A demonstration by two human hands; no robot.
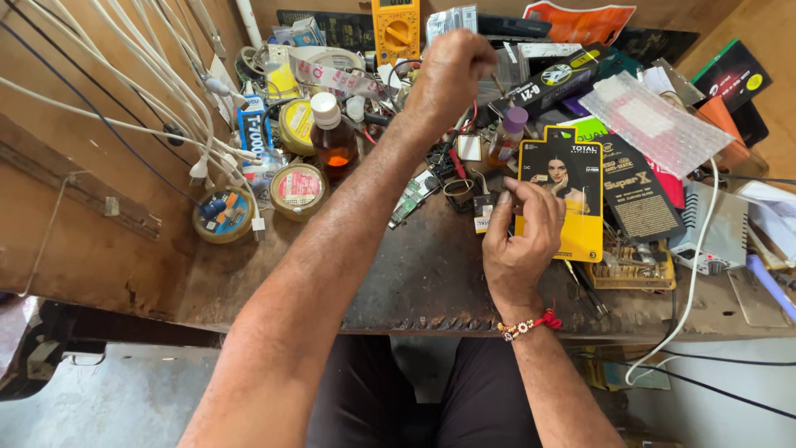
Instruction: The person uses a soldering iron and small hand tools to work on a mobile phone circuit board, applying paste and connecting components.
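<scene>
left hand: stretched way out toward the far edge of the table, fingers curled into a closed fist around something thin. There's a small stick-like tip poking out next to the knuckles, but I can't tell what it is.
right hand: resting nearer the front edge, fingers pinched narrow on the lower left corner of a yellow and black retail card pack. Red thread bracelet with beads on that wrist.
card pack: lies flat right of the table's middle, half on top of the pile of other packets.
black packet: just beside the yellow one on its right, overlapping it a bit.
amber liquid bottle: white cap, upright, left of the outstretched forearm.
round tins: a couple of them toward the left edge, one with a blue-orange label closest to the edge.
small purple-capped bottle: between the two hands.
yellow multimeter: upright at the far edge.
white cables: hanging across the wooden wall on the left.
bubble wrap piece: up in the far right clutter.
</scene>
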